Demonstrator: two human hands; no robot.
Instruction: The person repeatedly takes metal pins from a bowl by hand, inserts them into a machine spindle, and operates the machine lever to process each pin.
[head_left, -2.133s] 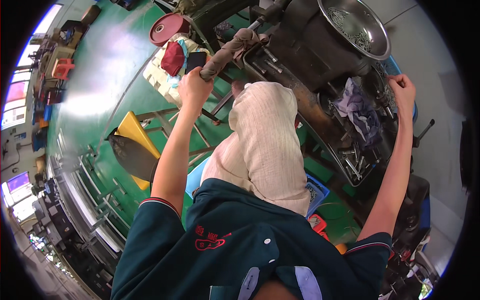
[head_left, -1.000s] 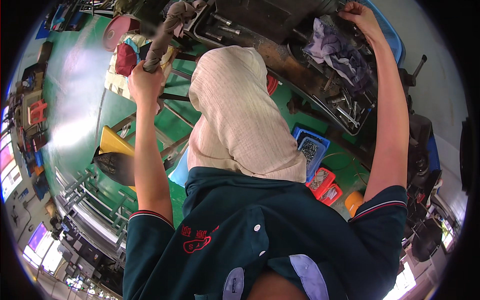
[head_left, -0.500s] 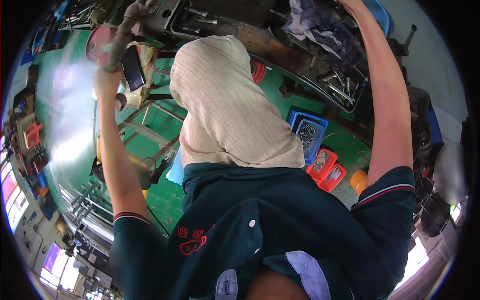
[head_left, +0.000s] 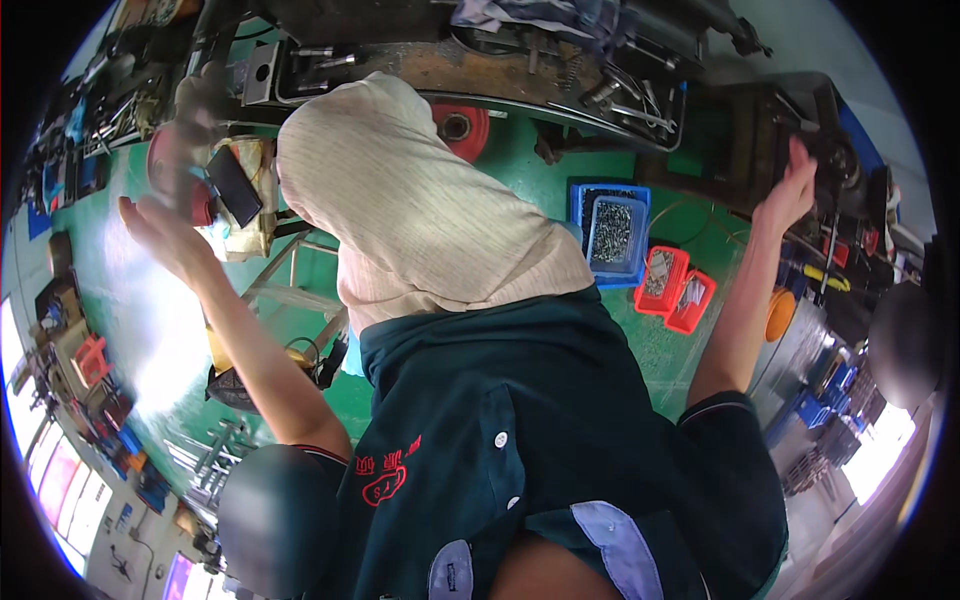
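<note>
My left hand [head_left: 170, 240] is blurred at the left, thumb apart and fingers stretched out, with nothing visible in it. Just beyond it stands a grey-brown lever-like bar [head_left: 190, 130], also blurred; whether the fingertips touch it is unclear. A dark phone [head_left: 235, 187] lies on a stool with a yellowish cover [head_left: 253, 236], to the right of that hand. My right hand [head_left: 790, 195] is raised at the right, fingers stretched out together and empty, in front of dark machinery [head_left: 735, 140].
A dark workbench [head_left: 420, 68] runs across the top, with wrenches [head_left: 645, 115] and a bunched cloth [head_left: 545, 14] on it. Blue bins of small metal parts [head_left: 612, 235] and red bins [head_left: 662, 280] stand on the green floor. An orange container [head_left: 780, 314] sits at right.
My right hand has drawn back from the bench's far right into view. My left hand has moved left and its fingers have opened from the bar. The view has shifted.
</note>
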